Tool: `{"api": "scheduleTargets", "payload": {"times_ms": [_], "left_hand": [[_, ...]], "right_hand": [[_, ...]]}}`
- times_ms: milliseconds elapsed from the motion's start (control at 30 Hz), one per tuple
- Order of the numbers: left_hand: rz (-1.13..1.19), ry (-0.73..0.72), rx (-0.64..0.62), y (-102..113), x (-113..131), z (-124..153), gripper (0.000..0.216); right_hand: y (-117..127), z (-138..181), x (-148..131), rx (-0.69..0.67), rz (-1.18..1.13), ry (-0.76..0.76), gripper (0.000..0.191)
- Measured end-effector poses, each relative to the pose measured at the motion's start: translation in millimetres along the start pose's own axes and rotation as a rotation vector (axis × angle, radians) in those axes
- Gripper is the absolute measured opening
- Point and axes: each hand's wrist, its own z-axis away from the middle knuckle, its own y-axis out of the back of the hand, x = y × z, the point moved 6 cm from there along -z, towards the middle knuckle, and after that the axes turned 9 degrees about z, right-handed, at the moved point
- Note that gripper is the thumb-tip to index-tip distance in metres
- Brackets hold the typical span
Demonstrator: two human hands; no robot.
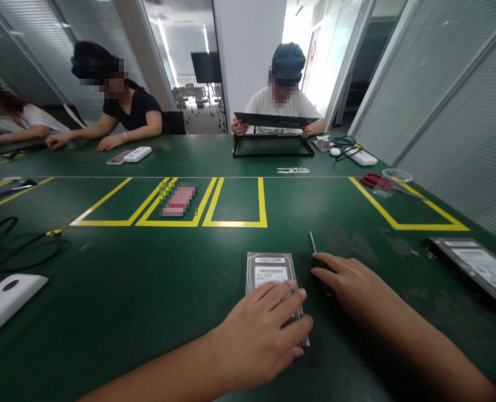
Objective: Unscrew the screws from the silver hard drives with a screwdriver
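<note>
A silver hard drive (270, 268) with a white label lies on the green table in front of me. My left hand (268, 329) rests over its lower part, fingers curled across the top toward the right edge. Just right of the drive, my right hand (340, 279) is low over the table, fingers around a screwdriver (312, 242). Only the thin metal shaft shows clearly, pointing away from me; the palm hides most of the handle. A second hard drive (477, 265) sits at the far right, with small bits beside it.
Yellow tape frames (235, 224) mark the table (147, 324). A pink phone (179, 201), red-handled scissors (375, 180), a clear cup (394, 177), a white power bank (9, 301) and a black cable (22, 245) lie around. Across the table, a person (283, 103) holds a dark panel; others sit left.
</note>
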Motion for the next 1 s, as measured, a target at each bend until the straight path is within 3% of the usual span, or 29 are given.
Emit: {"api": "scheduleTargets", "payload": {"times_ms": [500,767,1000], "left_hand": [[-0.024,-0.036,0.011,2.1,-2.4,-0.3,0.036],[-0.015,-0.02,0.012,4.4,-2.7,-0.2,0.037],[0.009,-0.003,0.016,3.9,-4.5,1.4,0.039]], "right_hand": [[-16.9,11.3,7.2,-0.079,-0.155,-0.065,0.043],[-21.0,18.4,27.3,-0.063,-0.13,-0.121,0.062],[-14.7,21.6,53.0,-0.128,-0.05,-0.263,0.036]]}}
